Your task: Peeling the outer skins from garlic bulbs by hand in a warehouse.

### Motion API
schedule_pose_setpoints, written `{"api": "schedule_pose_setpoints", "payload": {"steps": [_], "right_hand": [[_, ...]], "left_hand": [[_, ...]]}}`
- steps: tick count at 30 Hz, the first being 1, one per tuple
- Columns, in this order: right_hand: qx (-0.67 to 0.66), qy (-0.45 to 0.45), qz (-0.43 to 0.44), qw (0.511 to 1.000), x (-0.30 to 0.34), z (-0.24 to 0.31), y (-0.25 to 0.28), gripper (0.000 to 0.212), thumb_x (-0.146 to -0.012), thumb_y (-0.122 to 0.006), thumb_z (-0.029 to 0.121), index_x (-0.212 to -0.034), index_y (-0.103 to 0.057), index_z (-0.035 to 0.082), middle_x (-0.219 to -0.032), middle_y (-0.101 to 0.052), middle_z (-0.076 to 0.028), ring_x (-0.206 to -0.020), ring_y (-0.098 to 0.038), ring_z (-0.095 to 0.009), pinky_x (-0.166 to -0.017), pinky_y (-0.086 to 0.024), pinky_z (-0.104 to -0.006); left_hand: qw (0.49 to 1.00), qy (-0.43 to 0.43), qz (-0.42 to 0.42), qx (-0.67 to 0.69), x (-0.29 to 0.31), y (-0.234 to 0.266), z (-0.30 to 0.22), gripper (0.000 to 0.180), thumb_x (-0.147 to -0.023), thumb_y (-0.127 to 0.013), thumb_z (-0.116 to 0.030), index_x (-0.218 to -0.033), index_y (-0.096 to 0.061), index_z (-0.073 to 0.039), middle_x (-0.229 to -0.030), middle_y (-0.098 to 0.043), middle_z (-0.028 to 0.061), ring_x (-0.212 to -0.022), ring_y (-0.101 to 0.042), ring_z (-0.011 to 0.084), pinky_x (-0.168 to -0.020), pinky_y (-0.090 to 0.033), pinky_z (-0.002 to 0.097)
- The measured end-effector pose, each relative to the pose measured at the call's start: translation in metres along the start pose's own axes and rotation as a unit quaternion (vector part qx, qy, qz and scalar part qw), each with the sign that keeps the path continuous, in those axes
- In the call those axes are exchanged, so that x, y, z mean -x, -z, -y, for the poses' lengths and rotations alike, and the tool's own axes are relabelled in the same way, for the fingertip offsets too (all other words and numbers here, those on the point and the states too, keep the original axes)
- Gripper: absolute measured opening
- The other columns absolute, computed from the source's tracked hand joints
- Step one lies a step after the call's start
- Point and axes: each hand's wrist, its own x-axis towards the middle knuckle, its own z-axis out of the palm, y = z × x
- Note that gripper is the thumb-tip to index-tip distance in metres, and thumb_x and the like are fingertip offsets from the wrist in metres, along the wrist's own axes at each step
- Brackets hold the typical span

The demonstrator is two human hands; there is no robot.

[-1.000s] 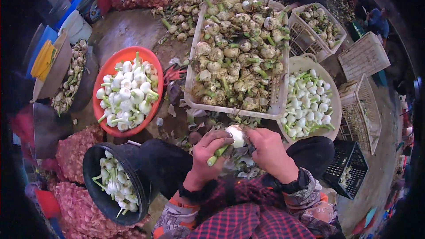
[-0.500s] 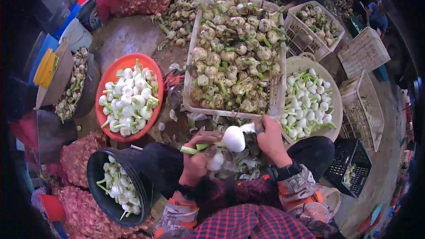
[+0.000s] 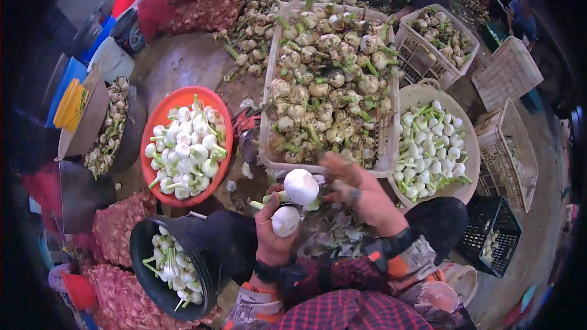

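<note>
My left hand [image 3: 271, 239] is closed around two peeled white garlic bulbs with green stalks. The upper garlic bulb [image 3: 301, 187] sits above the fingers, and the lower garlic bulb [image 3: 285, 221] rests against the palm. Just right of them, my right hand [image 3: 370, 198] is raised near the front rim of a pale plastic crate [image 3: 386, 162]; its fingers are smeared by motion, so what they hold, if anything, does not show. Unpeeled, soil-stained garlic [image 3: 333, 85] fills that crate. Loose papery skins [image 3: 342, 229] lie below my hands.
On the left stands an orange basin [image 3: 183, 200] of peeled garlic, with a black bucket [image 3: 136, 250] of more below it. A beige basin [image 3: 469, 146] of peeled garlic is on the right, beside a dark crate [image 3: 509, 226]. Red mesh sacks [image 3: 205, 12] lie far left; people sit at the back.
My right hand has come away from the upper bulb's far side and moves, blurred, by the crate. The left hand has turned, showing both bulbs more fully. The whole view has shifted slightly.
</note>
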Motion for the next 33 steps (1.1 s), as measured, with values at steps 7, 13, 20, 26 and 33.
{"api": "schedule_pose_setpoints", "payload": {"steps": [7,13,20,26,33], "right_hand": [[0.120,0.061,0.017,0.991,-0.017,-0.008,0.014,0.026,-0.085,-0.068,0.002,-0.111,-0.067,0.001,-0.110,-0.068,-0.008,-0.105,-0.062,-0.019,-0.094,-0.047,-0.0325],[0.493,0.240,-0.163,0.820,-0.101,-0.008,0.083,0.049,-0.075,-0.064,-0.001,-0.123,-0.058,0.006,-0.134,-0.054,-0.016,-0.128,-0.047,-0.034,-0.109,-0.037,-0.0410],[0.795,0.251,-0.251,0.491,-0.186,0.006,0.139,0.044,-0.069,-0.065,0.006,-0.113,-0.065,0.012,-0.122,-0.057,-0.010,-0.115,-0.051,-0.033,-0.098,-0.041,-0.0482],[0.706,0.268,-0.253,0.605,-0.185,0.009,0.149,0.032,-0.070,-0.060,0.000,-0.099,-0.071,0.010,-0.097,-0.065,-0.009,-0.092,-0.059,-0.033,-0.080,-0.048,-0.0471],[0.263,0.117,-0.211,0.934,-0.104,0.018,0.070,0.029,-0.077,-0.055,-0.013,-0.098,-0.070,0.002,-0.095,-0.069,-0.008,-0.085,-0.065,-0.021,-0.074,-0.054,-0.0326]], "left_hand": [[0.972,-0.215,-0.058,-0.079,-0.026,0.014,-0.096,0.032,-0.093,-0.062,-0.020,-0.120,-0.060,-0.002,-0.114,-0.066,0.0127,-0.100,-0.067,0.0265,-0.089,-0.057,0.0388],[0.949,-0.284,-0.083,-0.111,-0.035,0.043,-0.260,0.047,-0.098,-0.050,-0.021,-0.137,-0.043,0.005,-0.134,-0.055,0.0207,-0.124,-0.055,0.0341,-0.102,-0.050,0.0505],[0.986,-0.034,-0.024,-0.160,-0.010,-0.046,-0.048,0.033,-0.097,-0.056,-0.020,-0.123,-0.054,0.001,-0.104,-0.068,0.0148,-0.079,-0.068,0.0225,-0.067,-0.058,0.0333],[0.976,0.079,-0.072,-0.191,-0.041,0.001,0.033,0.022,-0.095,-0.058,-0.008,-0.116,-0.057,0.000,-0.090,-0.068,0.0136,-0.077,-0.069,0.0243,-0.069,-0.058,0.0332],[0.945,-0.035,-0.015,-0.324,-0.039,-0.012,0.027,0.044,-0.089,-0.067,-0.006,-0.131,-0.051,-0.003,-0.111,-0.063,0.0085,-0.085,-0.066,0.0164,-0.071,-0.056,0.0303]]}}
